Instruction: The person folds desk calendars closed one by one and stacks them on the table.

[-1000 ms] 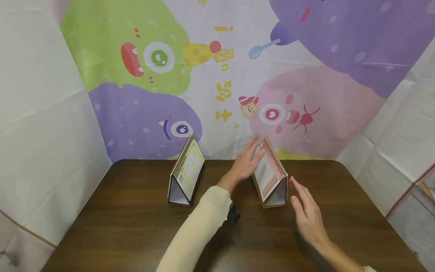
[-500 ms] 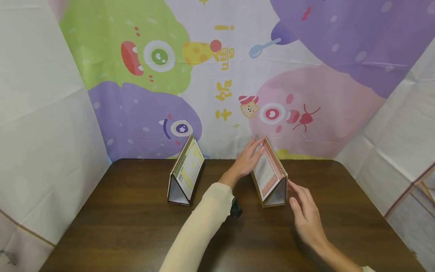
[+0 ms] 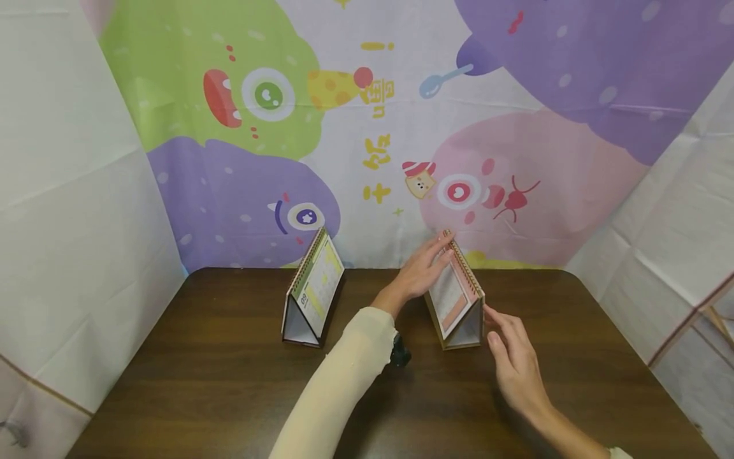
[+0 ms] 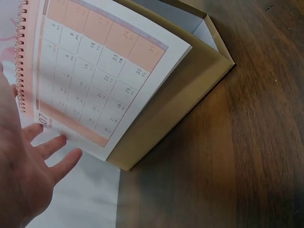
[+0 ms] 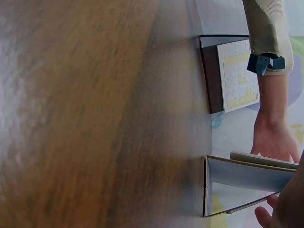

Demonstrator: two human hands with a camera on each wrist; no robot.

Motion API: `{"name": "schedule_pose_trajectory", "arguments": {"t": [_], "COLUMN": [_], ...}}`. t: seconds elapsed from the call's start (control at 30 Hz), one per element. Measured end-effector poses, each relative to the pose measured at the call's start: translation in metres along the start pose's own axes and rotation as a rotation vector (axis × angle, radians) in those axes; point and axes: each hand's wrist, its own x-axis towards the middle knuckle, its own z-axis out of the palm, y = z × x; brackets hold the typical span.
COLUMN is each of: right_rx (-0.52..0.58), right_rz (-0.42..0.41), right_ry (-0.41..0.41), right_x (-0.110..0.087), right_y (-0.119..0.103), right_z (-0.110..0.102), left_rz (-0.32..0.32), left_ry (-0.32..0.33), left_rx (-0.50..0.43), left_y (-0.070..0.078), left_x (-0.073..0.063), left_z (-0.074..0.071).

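A pink desk calendar (image 3: 450, 296) stands like a tent on the table, its spiral binding along the top. My left hand (image 3: 421, 271) lies at its far end, with fingertips over the binding. In the left wrist view the fingers of the left hand (image 4: 33, 161) are spread beside the page marked 07. On the calendar's other side is my right hand (image 3: 518, 370), its extended fingertips right at the back cover near the close end. The right wrist view shows the calendar's hollow end (image 5: 247, 178) and part of the right hand (image 5: 287, 204).
To the left a green and yellow desk calendar (image 3: 315, 290) stands on the brown wooden table (image 3: 229, 382). A cartoon-printed cloth (image 3: 367, 223) hangs behind the table, with white cloth at both sides. A dark device (image 5: 266, 63) is strapped on the left wrist.
My left fingers have slid slightly right, further over the binding at the far end. My right hand has shifted a little left, up to the back cover. Both calendars stay in place.
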Motion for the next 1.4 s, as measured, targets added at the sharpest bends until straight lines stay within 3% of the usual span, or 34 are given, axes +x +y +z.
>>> {"name": "schedule_pose_trajectory", "arguments": {"t": [0.9, 1.4], "right_rx": [0.031, -0.001], "right_rz": [-0.066, -0.106], "right_ry": [0.099, 0.096], "right_x": [0.0065, 0.0026], "right_y": [0.0076, 0.0072], "right_z": [0.0046, 0.0069], "left_rz": [0.004, -0.004], "left_ry": [-0.025, -0.024], "left_rx": [-0.058, -0.079], "left_y": [0.0056, 0.0046], "left_x": [-0.0009, 0.0009], "left_z": [-0.0008, 0.0006]}}
